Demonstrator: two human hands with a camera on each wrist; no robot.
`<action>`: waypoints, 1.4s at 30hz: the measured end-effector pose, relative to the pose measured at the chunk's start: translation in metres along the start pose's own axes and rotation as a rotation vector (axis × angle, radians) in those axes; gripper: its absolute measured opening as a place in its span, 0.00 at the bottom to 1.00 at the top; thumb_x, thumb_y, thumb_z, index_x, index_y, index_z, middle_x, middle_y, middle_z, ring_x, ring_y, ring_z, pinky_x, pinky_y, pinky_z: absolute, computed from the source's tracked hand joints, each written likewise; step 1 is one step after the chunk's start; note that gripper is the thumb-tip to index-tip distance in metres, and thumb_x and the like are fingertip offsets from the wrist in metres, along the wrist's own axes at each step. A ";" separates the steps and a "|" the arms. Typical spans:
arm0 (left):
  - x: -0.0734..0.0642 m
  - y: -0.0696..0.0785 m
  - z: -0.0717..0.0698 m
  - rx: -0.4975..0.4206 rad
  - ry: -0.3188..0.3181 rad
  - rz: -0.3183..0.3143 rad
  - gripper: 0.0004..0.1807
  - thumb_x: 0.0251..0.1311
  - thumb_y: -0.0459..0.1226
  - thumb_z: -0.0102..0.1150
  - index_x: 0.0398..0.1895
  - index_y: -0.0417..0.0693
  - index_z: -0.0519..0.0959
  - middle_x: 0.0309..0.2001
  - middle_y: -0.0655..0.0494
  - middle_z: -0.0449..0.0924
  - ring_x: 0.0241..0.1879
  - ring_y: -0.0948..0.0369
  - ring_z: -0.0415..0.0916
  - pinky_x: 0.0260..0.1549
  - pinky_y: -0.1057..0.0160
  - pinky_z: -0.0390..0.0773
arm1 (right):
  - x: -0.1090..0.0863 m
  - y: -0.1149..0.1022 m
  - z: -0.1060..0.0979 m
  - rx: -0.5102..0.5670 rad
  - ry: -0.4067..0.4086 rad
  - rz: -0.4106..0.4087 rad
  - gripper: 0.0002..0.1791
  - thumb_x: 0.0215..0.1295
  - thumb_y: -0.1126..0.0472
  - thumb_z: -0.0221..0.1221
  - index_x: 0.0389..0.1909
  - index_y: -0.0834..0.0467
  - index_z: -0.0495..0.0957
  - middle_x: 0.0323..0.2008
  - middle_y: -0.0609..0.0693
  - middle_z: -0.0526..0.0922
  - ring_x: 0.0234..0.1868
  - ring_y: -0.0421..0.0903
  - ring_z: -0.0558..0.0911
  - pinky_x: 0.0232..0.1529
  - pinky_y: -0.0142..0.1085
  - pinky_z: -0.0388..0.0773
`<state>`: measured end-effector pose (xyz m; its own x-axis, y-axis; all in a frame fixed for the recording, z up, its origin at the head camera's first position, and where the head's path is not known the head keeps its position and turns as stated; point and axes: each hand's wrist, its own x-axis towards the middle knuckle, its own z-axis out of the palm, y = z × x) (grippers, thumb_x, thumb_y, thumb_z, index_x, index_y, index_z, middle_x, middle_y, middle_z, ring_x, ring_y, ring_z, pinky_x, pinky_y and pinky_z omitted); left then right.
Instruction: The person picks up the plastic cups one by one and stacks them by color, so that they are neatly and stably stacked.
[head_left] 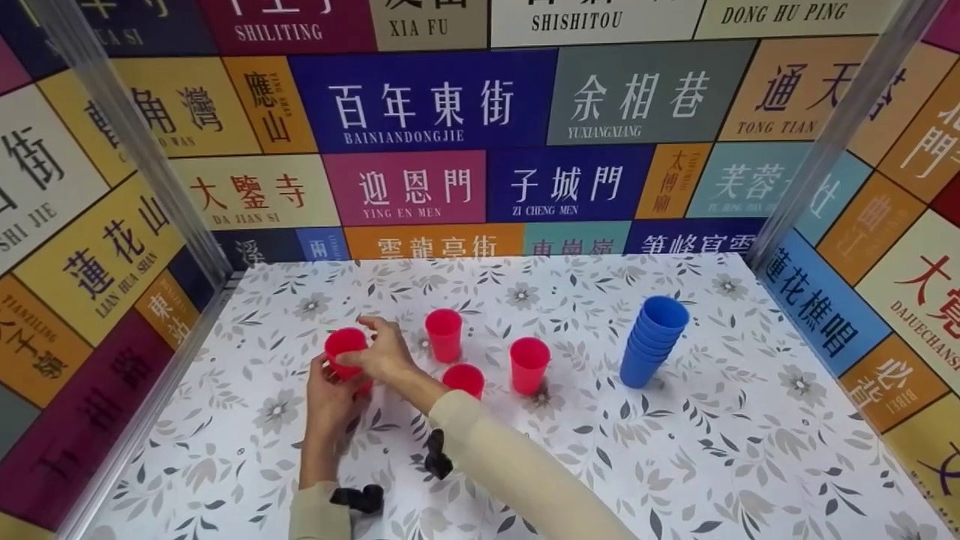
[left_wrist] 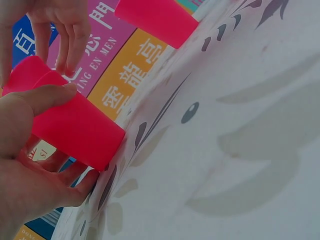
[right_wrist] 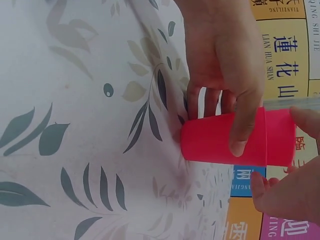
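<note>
Two nested red plastic cups stand upright on the table at the left. My left hand (head_left: 331, 401) grips the lower cup (left_wrist: 82, 125), its thumb along the side and its fingers curled round the far side. Only a short band of the upper cup (right_wrist: 280, 136) shows above the lower cup's rim. My right hand (head_left: 386, 355) is spread around the top of the upper cup, thumb at the rim and fingers loosely parted, with a small gap between them and the cup in the left wrist view.
Three more red cups stand right of my hands: one at the back (head_left: 444, 335), one nearer (head_left: 463, 380), partly behind my right sleeve, and one further right (head_left: 529, 366). A stack of several blue cups (head_left: 651, 345) stands at the right. Sign-covered panels (head_left: 420, 101) enclose the flower-patterned table (head_left: 720, 465).
</note>
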<state>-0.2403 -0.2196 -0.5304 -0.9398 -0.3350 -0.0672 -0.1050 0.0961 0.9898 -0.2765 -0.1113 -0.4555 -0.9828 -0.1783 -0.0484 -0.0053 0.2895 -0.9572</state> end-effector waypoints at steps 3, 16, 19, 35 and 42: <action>0.002 0.001 -0.001 -0.016 0.002 -0.025 0.37 0.62 0.29 0.61 0.72 0.43 0.56 0.66 0.38 0.69 0.62 0.45 0.72 0.47 0.61 0.82 | -0.001 -0.002 -0.005 0.023 -0.014 0.006 0.35 0.51 0.63 0.74 0.63 0.54 0.76 0.63 0.56 0.76 0.63 0.54 0.76 0.63 0.43 0.76; 0.002 0.000 0.000 -0.077 0.031 -0.048 0.37 0.62 0.27 0.61 0.73 0.44 0.56 0.67 0.37 0.67 0.63 0.45 0.70 0.47 0.61 0.84 | -0.030 -0.002 -0.037 0.165 -0.185 -0.080 0.28 0.54 0.64 0.71 0.58 0.55 0.80 0.60 0.52 0.81 0.63 0.54 0.78 0.56 0.36 0.81; 0.002 -0.001 -0.001 -0.057 0.035 -0.040 0.37 0.62 0.27 0.60 0.73 0.44 0.56 0.68 0.37 0.66 0.64 0.44 0.69 0.55 0.54 0.82 | -0.046 -0.001 -0.044 0.157 -0.220 -0.146 0.26 0.57 0.65 0.70 0.59 0.55 0.79 0.61 0.52 0.78 0.63 0.53 0.78 0.57 0.37 0.81; 0.005 0.005 0.001 -0.027 0.025 -0.078 0.40 0.61 0.29 0.62 0.75 0.46 0.55 0.72 0.41 0.63 0.70 0.44 0.63 0.71 0.46 0.67 | -0.093 -0.004 -0.119 0.092 -0.205 -0.452 0.31 0.61 0.60 0.69 0.65 0.56 0.73 0.65 0.53 0.74 0.68 0.51 0.73 0.67 0.47 0.73; 0.003 0.001 0.001 -0.006 0.016 -0.069 0.40 0.60 0.29 0.63 0.74 0.45 0.56 0.70 0.41 0.64 0.68 0.45 0.64 0.70 0.47 0.68 | -0.089 0.008 -0.157 0.164 -0.222 -0.496 0.29 0.62 0.64 0.67 0.65 0.58 0.73 0.62 0.57 0.78 0.65 0.52 0.76 0.65 0.52 0.74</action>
<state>-0.2437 -0.2196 -0.5293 -0.9252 -0.3554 -0.1330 -0.1671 0.0669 0.9837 -0.2178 0.0548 -0.4135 -0.8073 -0.4546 0.3763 -0.4102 -0.0260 -0.9116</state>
